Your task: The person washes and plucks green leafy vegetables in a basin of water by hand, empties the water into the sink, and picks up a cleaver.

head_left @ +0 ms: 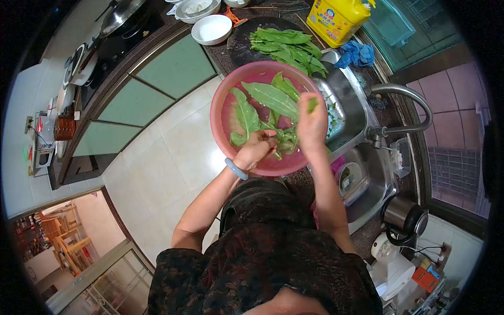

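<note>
Leaves [270, 98] in basin [216, 113]; leaf pile [286, 47] beyond, on board [239, 44]; sink [347, 97] right, faucet [427, 107] farther right.

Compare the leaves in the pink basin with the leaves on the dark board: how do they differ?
The basin leaves spread loosely, pointing various ways; the board leaves lie piled together, mostly pointing one way.
The left hand is among the basin leaves; neither hand is at the board leaves.
Both groups are green, with long leaves.

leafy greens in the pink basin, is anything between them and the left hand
Nothing visible is in the way: the left hand is inside the pink basin, right at the leafy greens, with no other object between.
</note>
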### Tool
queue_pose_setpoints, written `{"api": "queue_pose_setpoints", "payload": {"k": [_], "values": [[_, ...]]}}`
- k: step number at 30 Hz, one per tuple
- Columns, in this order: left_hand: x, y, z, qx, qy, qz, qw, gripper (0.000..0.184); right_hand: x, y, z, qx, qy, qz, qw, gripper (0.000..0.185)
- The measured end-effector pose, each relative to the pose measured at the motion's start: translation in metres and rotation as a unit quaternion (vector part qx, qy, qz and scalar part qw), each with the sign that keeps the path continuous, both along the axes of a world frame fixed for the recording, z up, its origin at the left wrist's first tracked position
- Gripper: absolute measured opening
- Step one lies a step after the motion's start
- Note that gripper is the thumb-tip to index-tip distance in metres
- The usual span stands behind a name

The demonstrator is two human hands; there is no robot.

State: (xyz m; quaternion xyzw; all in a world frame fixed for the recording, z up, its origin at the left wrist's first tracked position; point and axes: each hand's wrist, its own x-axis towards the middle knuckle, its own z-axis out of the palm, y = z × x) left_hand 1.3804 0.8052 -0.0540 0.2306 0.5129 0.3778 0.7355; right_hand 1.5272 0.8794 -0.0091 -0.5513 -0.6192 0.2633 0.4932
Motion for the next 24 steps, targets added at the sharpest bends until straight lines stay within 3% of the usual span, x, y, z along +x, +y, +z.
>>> {"api": "queue_pose_setpoints", "payload": {"k": [1,2,3,4,5,7,9,11,12,13,15,16,18,20,22,23,24], "values": [[0.0,-0.003,-0.003,0.055,0.069,-0.027,0.996,0.026,0.012,0.008,0.015,-0.005,0.094,0.017,0.995,0.016],[-0.001,-0.005,-0.007,0.053,0.066,-0.026,0.996,0.026,0.023,0.012,0.035,-0.004,0.131,0.02,0.991,0.017],[-0.004,-0.005,-0.011,0.14,0.137,-0.079,0.978,0.024,0.033,0.016,0.053,-0.003,0.168,0.024,0.986,0.017],[-0.006,-0.007,-0.013,0.223,0.207,-0.128,0.944,0.022,0.046,0.023,0.063,0.009,0.166,0.04,0.985,0.016],[-0.004,-0.008,-0.006,0.22,0.207,-0.125,0.945,0.022,0.054,0.029,0.069,0.02,0.166,0.057,0.984,0.016],[0.004,-0.006,0.013,0.326,0.292,-0.244,0.865,0.018,0.056,0.033,0.077,-0.016,0.177,0.091,0.98,0.016],[0.005,-0.011,0.008,0.346,0.28,-0.26,0.857,0.02,0.051,0.034,0.074,-0.049,0.189,0.121,0.973,0.017],[-0.002,-0.014,0.023,0.473,0.489,-0.218,0.7,0.036,0.03,0.034,0.059,-0.134,-0.08,0.087,0.984,0.023],[0.002,-0.016,0.041,0.366,0.64,-0.245,0.629,0.033,0.024,0.035,0.042,-0.117,-0.125,0.121,0.978,0.027],[0.001,-0.014,0.048,0.369,0.641,-0.247,0.626,0.033,0.017,0.036,0.023,-0.098,-0.168,0.156,0.968,0.031],[-0.008,-0.013,0.056,0.215,0.742,-0.258,0.58,0.036,0.002,0.032,-0.001,-0.122,-0.234,0.193,0.945,0.031],[-0.014,-0.014,0.04,0.207,0.765,-0.276,0.544,0.034,-0.007,0.031,-0.009,-0.119,-0.26,0.206,0.936,0.032],[-0.02,-0.011,0.005,0.186,0.759,-0.313,0.539,0.032,-0.018,0.033,-0.042,-0.109,-0.297,0.218,0.923,0.03],[-0.024,-0.006,0.0,0.166,0.752,-0.349,0.534,0.03,-0.027,0.036,-0.054,-0.134,-0.376,0.232,0.887,0.029],[-0.027,-0.002,0.008,0.165,0.702,-0.264,0.64,0.018,-0.025,0.044,-0.078,-0.176,-0.382,0.228,0.878,0.031],[-0.034,0.0,0.004,0.166,0.703,-0.264,0.639,0.018,-0.025,0.048,-0.094,-0.216,-0.39,0.225,0.866,0.034],[-0.045,0.003,0.003,0.269,0.65,-0.181,0.688,0.019,-0.028,0.049,-0.095,-0.22,-0.417,0.208,0.857,0.036]]}}
